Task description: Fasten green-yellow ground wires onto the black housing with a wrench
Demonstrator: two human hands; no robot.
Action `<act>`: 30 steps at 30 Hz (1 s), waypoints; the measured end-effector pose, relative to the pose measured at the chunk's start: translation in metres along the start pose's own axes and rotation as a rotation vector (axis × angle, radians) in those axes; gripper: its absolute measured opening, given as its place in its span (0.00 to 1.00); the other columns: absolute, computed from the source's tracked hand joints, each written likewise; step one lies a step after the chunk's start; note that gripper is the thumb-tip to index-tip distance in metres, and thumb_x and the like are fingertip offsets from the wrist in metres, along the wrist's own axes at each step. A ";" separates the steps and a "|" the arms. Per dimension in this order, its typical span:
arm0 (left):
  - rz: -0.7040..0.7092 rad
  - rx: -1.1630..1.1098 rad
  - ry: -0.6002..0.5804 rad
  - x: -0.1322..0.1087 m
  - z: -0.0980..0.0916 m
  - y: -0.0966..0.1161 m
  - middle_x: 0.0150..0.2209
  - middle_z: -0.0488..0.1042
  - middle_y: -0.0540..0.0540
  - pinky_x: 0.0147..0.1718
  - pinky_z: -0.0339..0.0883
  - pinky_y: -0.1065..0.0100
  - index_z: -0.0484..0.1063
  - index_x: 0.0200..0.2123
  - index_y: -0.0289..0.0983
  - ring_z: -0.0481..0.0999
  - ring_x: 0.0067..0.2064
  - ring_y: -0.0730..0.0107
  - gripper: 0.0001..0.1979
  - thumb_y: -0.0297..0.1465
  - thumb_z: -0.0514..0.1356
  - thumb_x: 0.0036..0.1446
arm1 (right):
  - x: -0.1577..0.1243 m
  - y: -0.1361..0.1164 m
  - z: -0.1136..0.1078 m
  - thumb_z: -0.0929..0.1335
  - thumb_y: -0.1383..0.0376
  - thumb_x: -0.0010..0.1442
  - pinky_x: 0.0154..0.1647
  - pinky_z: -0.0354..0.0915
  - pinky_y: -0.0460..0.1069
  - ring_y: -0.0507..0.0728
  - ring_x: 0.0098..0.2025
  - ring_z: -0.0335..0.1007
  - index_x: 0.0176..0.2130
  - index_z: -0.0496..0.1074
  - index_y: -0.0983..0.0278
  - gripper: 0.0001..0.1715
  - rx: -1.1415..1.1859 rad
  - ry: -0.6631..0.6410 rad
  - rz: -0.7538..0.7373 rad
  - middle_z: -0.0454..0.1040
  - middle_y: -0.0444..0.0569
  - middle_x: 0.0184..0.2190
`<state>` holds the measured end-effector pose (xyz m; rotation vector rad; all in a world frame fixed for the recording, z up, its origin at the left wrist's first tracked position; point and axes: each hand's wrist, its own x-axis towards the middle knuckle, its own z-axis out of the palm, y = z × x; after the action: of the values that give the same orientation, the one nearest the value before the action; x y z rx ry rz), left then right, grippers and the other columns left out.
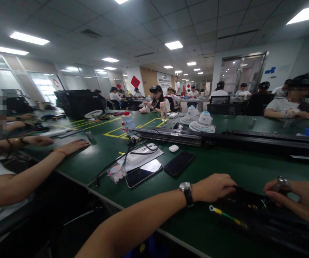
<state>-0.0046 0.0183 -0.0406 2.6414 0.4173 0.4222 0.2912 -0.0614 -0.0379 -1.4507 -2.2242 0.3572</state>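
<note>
My left hand (215, 188), a watch (186, 192) on its wrist, is closed with fingertips at the near-left end of a dark black part (247, 199) on the table. My right hand (302, 200) is curled at the far side of the same part, thumb and fingers bent together. A shiny curved metal piece (282, 183) shows at its index finger; whether it is gripped or worn I cannot tell. Below my left hand a green-yellow wire with a ring terminal (215, 210) sticks out of the dark shape. Much of the black part is lost in shadow.
A black phone (179, 163), a tablet (139, 176) and a white earbud case (173, 148) lie left of my hands. A long black rail (170, 137) crosses behind them, with white fans (203, 123) beyond. A co-worker's hand (75, 146) rests flat on the left, near a metal cylinder (89, 137).
</note>
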 end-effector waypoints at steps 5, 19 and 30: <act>-0.033 0.009 0.009 0.000 -0.002 0.002 0.45 0.75 0.42 0.47 0.68 0.68 0.73 0.51 0.35 0.76 0.46 0.68 0.12 0.30 0.54 0.70 | 0.000 -0.004 -0.004 0.64 0.45 0.68 0.42 0.75 0.53 0.63 0.42 0.80 0.42 0.81 0.55 0.23 0.006 0.010 0.003 0.82 0.48 0.40; -0.021 -0.080 0.021 0.008 -0.013 0.001 0.44 0.73 0.43 0.46 0.67 0.67 0.73 0.50 0.35 0.73 0.45 0.68 0.13 0.31 0.51 0.71 | 0.012 -0.049 -0.034 0.67 0.56 0.68 0.37 0.68 0.50 0.56 0.35 0.78 0.40 0.80 0.58 0.13 0.055 -0.013 -0.006 0.81 0.44 0.34; -0.048 -0.056 0.023 0.006 -0.016 0.006 0.45 0.74 0.43 0.47 0.67 0.67 0.73 0.51 0.35 0.73 0.46 0.69 0.13 0.30 0.51 0.71 | 0.010 -0.053 -0.029 0.68 0.57 0.68 0.32 0.67 0.48 0.55 0.29 0.77 0.40 0.80 0.59 0.13 0.080 -0.024 -0.024 0.80 0.43 0.28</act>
<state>-0.0035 0.0211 -0.0233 2.5696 0.4681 0.4429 0.2599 -0.0747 0.0133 -1.3835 -2.2181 0.4533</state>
